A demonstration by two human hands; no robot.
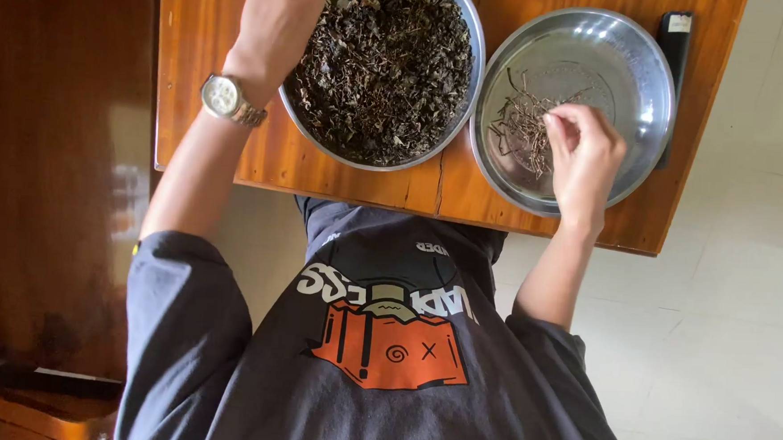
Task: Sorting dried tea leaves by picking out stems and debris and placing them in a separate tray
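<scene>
Sorting step, judged: right hand [582, 154], fingertips pressed together, over stems [523, 124] in right bowl [649, 73]. Left hand [277, 18] in leaf bowl [382, 68], grip hidden. Next calls for fine pinching of single stems.

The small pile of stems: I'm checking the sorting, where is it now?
In the head view, the stems lie in the right-hand steel bowl, under the right hand's fingertips, beside the bowl of dried leaves.

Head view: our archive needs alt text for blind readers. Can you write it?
A person's left hand, wearing a silver wristwatch, reaches into a round steel bowl full of dark dried leaves, while the right hand, fingers bunched, is over a second round steel bowl holding a few thin dried stems. Both bowls sit on an orange-brown wooden table.
</scene>
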